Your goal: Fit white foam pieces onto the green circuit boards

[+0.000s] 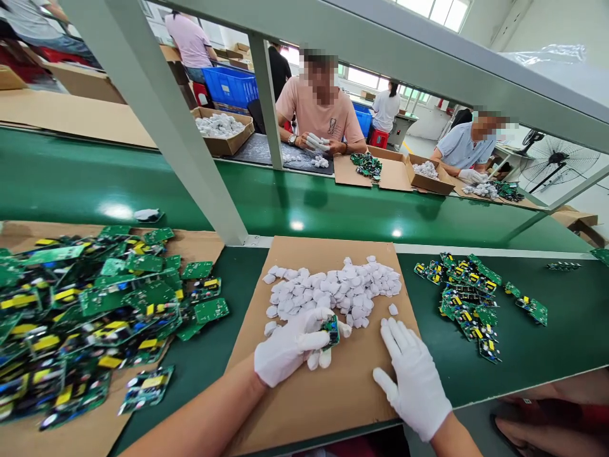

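Observation:
My left hand (299, 346), in a white glove, grips a small green circuit board (332, 331) with dark and blue parts on it, above the cardboard sheet (352, 400). Its far end is hidden by the fingers. Just beyond lies a heap of small white pieces (328, 292) with rounded outlines. My right hand (413, 374), gloved as well, rests over the right side of the cardboard, fingers stretched out and nothing held. One loose white piece (392, 309) lies near its fingertips.
A large pile of circuit boards (95, 304) covers cardboard at left; a smaller board pile (469, 298) lies at right. A metal frame post (176, 120) rises from the green bench. Across it, people (318, 111) in gloves work beside boxes of white pieces (223, 127).

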Available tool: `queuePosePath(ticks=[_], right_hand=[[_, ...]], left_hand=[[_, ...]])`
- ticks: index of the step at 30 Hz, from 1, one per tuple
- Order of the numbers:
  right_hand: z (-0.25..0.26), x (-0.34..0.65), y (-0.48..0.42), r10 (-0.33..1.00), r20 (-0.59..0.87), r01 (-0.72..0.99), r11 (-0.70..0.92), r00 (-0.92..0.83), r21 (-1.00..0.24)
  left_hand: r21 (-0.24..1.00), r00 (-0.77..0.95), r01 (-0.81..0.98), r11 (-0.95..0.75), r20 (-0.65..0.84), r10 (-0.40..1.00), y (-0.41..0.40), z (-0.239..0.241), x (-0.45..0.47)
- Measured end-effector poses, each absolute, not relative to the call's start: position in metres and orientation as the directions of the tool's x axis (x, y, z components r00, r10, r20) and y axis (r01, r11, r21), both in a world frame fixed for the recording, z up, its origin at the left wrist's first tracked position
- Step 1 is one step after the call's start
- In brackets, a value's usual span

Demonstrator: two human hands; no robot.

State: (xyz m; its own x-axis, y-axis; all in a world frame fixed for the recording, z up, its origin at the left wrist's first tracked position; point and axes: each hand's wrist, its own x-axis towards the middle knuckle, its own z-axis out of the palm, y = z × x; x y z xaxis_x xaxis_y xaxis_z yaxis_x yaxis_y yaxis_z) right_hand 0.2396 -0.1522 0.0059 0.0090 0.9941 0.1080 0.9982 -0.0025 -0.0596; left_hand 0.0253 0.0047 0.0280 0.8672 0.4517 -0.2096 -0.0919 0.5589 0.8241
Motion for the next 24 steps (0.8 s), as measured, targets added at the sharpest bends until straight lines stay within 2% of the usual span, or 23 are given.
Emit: queuePosePath(ticks=[3, 7, 9, 11, 13, 15, 16, 18, 20, 22, 24], right_hand=[[0.006, 0.239, -0.150, 0.990, 0.129, 0.995, 0.069, -0.059, -0.071], [-0.003, 0.254, -0.136, 0.963, 0.265, 0.991, -0.010, 0.046, -0.134], [-0.005, 0.260, -0.126, 0.940, 0.329, 0.975, -0.016, 0.089, -0.220], [-0.001, 0.260, -0.118, 0.921, 0.354, 0.925, -0.016, 0.162, -0.381], [0.011, 0.253, -0.111, 0.908, 0.298, 0.773, -0.043, 0.294, -0.633], [0.028, 0.241, -0.103, 0.904, 0.156, 0.506, -0.075, 0.398, -0.859], [0.037, 0.234, -0.098, 0.911, 0.081, 0.366, -0.080, 0.404, -0.927], [0.050, 0.219, -0.086, 0.940, -0.007, 0.143, -0.059, 0.340, -0.988], [0.056, 0.205, -0.073, 0.974, -0.022, -0.004, -0.022, 0.227, -1.000], [0.056, 0.194, -0.063, 0.991, 0.006, -0.082, 0.017, 0.137, -0.997], [0.052, 0.188, -0.059, 0.991, 0.035, -0.069, 0.044, 0.128, -0.997]], left_hand=[[0.800, 0.852, -0.093, 0.593, -0.244, 0.463, 0.003, 0.027, 0.027], [0.730, 0.853, -0.112, 0.674, -0.277, 0.442, 0.000, 0.021, 0.030], [0.691, 0.864, -0.128, 0.711, -0.274, 0.422, -0.002, 0.018, 0.030], [0.668, 0.871, -0.156, 0.728, -0.255, 0.421, -0.002, 0.017, 0.030], [0.661, 0.865, -0.189, 0.727, -0.239, 0.442, -0.001, 0.017, 0.029], [0.663, 0.848, -0.218, 0.716, -0.234, 0.475, 0.001, 0.019, 0.028], [0.668, 0.836, -0.234, 0.706, -0.233, 0.497, 0.002, 0.020, 0.028], [0.684, 0.814, -0.271, 0.677, -0.213, 0.541, 0.004, 0.022, 0.027], [0.713, 0.802, -0.298, 0.634, -0.173, 0.572, 0.006, 0.025, 0.026], [0.752, 0.797, -0.302, 0.586, -0.139, 0.588, 0.010, 0.029, 0.025], [0.797, 0.776, -0.283, 0.533, -0.136, 0.616, 0.012, 0.032, 0.023]])
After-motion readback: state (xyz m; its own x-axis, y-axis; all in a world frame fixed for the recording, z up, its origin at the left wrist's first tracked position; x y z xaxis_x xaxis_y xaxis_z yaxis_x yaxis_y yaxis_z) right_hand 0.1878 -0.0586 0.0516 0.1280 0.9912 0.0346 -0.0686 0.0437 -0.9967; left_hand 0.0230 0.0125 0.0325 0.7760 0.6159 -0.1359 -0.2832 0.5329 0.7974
